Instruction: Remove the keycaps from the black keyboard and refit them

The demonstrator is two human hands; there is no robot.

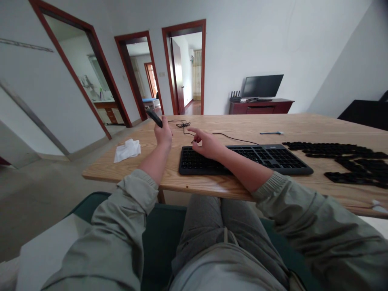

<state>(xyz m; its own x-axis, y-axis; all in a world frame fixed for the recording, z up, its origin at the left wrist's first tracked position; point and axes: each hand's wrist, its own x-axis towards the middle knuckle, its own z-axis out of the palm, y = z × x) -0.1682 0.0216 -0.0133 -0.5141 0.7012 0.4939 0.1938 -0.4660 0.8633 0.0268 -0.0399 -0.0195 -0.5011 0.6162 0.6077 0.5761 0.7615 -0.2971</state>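
Black keyboard (257, 152) running sideways, dark object (155, 117) leaning leftward in left hand (164, 132)

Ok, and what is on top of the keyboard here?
The right hand and forearm extend over the keyboard; whether they rest on it, I cannot tell. Whatever lies directly beneath them is covered, while its right end shows.

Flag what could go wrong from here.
1. Keyboard sits near the front edge of the table, with the right forearm across it; a backward drag might pull it over.
2. Right sleeve is close to the loose black pieces; a sideways sweep could scatter them.
3. Loose cable lies near the left hand; it may snag.
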